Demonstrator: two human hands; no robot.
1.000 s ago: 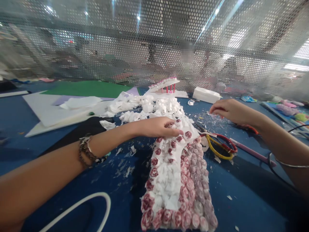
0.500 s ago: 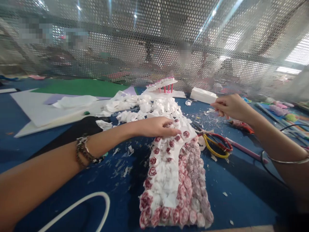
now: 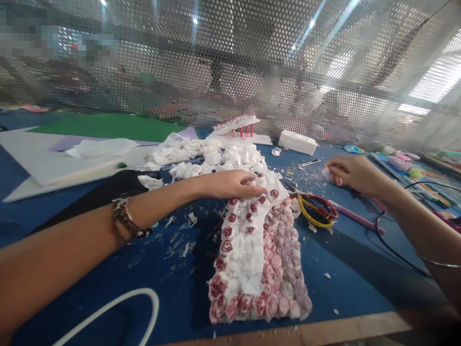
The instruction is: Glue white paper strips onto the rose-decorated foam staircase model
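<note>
A long panel covered in paper rosettes point(image 3: 270, 262) lies on the blue table, white in the middle, dark red along the left edge and pink to mauve on the right. My left hand point(image 3: 236, 185) is closed at its far end, thumb along the front beside dark-red rosettes; its fingertips are partly hidden. To the right, my right hand point(image 3: 351, 174) is raised apart from the panel, pinching a small white scrap, seemingly tissue point(image 3: 326, 172). Between the panel and that hand lie scissors with red and yellow handles point(image 3: 317, 211).
Crumpled white paper point(image 3: 216, 156) is heaped behind the panel, near a small model on red posts point(image 3: 245, 129). A utility knife point(image 3: 309, 163), white box point(image 3: 297, 142) and pink stick point(image 3: 356, 218) lie right. A white cable point(image 3: 154, 302) loops front left; perforated metal mesh point(image 3: 230, 62) stands behind.
My right hand has moved right and slightly down, uncovering the utility knife; a white scrap now shows at its fingertips. My left hand stays on the panel. The view has shifted slightly.
</note>
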